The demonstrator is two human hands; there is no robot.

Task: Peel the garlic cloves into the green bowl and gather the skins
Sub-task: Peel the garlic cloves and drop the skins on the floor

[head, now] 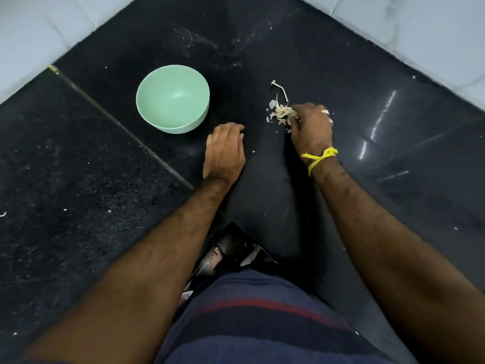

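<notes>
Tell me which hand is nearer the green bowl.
Left. The left hand rests on the counter just right of the green bowl; the right hand is farther right, on the garlic skins.

Dim, cool light. Glossy black stone bench (301, 48) shows streaky glare at right, w/ soft dark shadow betw. the forearms. Wide-angle bends edges; corners stretched. Focus fairly sharp mid-frame, slightly soft near bottom.
</notes>
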